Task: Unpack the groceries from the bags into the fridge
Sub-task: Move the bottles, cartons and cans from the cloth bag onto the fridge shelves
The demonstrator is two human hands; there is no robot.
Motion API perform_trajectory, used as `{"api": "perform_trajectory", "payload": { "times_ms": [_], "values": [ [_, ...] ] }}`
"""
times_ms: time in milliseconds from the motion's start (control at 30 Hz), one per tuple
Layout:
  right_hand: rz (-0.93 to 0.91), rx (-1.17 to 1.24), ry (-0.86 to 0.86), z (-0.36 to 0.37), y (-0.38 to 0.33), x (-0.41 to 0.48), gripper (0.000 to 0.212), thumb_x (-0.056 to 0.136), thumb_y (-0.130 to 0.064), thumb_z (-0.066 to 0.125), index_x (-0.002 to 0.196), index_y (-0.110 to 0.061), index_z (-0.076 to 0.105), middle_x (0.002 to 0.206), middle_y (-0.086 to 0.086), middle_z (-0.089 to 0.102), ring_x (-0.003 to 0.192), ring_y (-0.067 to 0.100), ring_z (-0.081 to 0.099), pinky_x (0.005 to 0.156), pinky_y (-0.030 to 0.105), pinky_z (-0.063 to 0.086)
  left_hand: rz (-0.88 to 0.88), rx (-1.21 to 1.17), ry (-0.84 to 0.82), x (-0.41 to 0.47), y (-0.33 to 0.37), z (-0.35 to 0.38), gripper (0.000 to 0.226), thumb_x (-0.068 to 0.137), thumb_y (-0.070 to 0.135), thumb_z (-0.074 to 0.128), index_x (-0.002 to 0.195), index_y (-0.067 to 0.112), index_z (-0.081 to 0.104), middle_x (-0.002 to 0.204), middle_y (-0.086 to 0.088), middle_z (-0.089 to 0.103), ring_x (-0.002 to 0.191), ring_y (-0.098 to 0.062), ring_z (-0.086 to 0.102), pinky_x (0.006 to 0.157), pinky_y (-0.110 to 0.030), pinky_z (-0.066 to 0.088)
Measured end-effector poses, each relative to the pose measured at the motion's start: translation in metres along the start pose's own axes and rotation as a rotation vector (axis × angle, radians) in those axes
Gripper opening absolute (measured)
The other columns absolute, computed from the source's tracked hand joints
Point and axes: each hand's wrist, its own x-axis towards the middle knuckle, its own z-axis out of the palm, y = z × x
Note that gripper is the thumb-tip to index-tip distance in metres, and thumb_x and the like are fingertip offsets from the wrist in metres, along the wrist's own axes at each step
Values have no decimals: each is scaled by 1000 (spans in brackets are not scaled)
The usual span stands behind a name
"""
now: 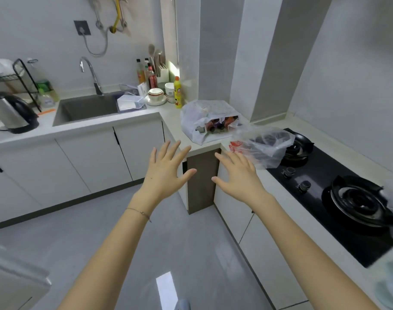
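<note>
Hands, left (166, 168) and right (238, 173), were spread wide and empty; two thin plastic bags (204, 121) on far white counter (168, 115) remained full.

Walled in pale grey tile (45, 30), with a glossy grey floor (159, 238); fitted with white cabinets (83, 162), a steel sink (86, 108), a black 2-burner hob (322, 211).

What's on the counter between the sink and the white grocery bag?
In the head view: a clear plastic box, stacked bowls, a white cup and a yellow bottle.
</note>
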Motion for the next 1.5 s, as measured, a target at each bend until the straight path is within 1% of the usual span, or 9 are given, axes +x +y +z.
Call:
{"api": "perform_trajectory", "payload": {
  "times_ms": [300,467,667,800,900,1000,1133,1333,1500],
  "values": [
    [107,-13,48,18,29,114,68,92,-52,50,151,-30,25,156,1,24,146,26,12,119,44,11,86,-10,-10,132,-53,30,66,95,60,39,153,36,19,163,2,7,150,-22,-5,120,-49,-4],
    [177,6,73,25,38,164,67,93,-50,51,151,-29,24,158,2,20,147,25,10,118,41,7,162,-16,-54,196,-77,47,66,95,62,37,153,37,19,163,2,6,150,-23,-7,120,-50,-6],
    [206,27,52,41,61,219,69,92,-56,49,151,-30,25,158,2,22,146,24,10,119,41,7,173,-39,-111,256,-94,79,65,95,62,37,152,38,20,163,2,6,150,-22,-8,119,-48,-7],
    [201,25,42,52,84,263,70,91,-56,50,150,-29,26,156,3,25,145,25,14,119,41,11,167,-29,-144,302,-103,104,65,95,62,36,153,37,19,163,2,4,150,-22,-10,118,-47,-9],
    [183,37,20,57,106,306,70,91,-54,51,151,-31,23,158,4,21,146,24,11,118,41,8,158,-7,-138,339,-111,125,73,89,69,24,153,35,20,163,2,5,150,-23,-8,118,-47,-10],
    [160,49,1,61,131,356,71,91,-53,53,151,-31,23,159,2,18,147,24,8,118,41,6,124,6,-154,381,-118,148,70,92,67,28,153,35,20,164,1,5,150,-24,-9,118,-49,-9],
    [115,45,-6,71,165,422,70,91,-55,52,150,-29,26,157,1,23,145,22,12,118,40,9,90,36,-181,436,-118,174,89,76,74,3,154,34,18,164,2,5,150,-23,-9,117,-47,-10],
    [109,102,-89,94,212,495,71,91,-56,52,151,-31,23,158,2,21,146,21,10,118,40,8,39,33,-196,499,-124,218,85,79,71,5,154,33,18,163,-1,8,150,-25,-5,117,-47,-9],
    [90,85,-162,118,237,534,76,87,-57,57,151,-31,24,158,2,22,146,24,12,118,42,11,-2,-16,-247,531,-131,247,87,77,70,3,154,33,15,164,2,1,150,-22,-10,117,-45,-12]
  ]
}}
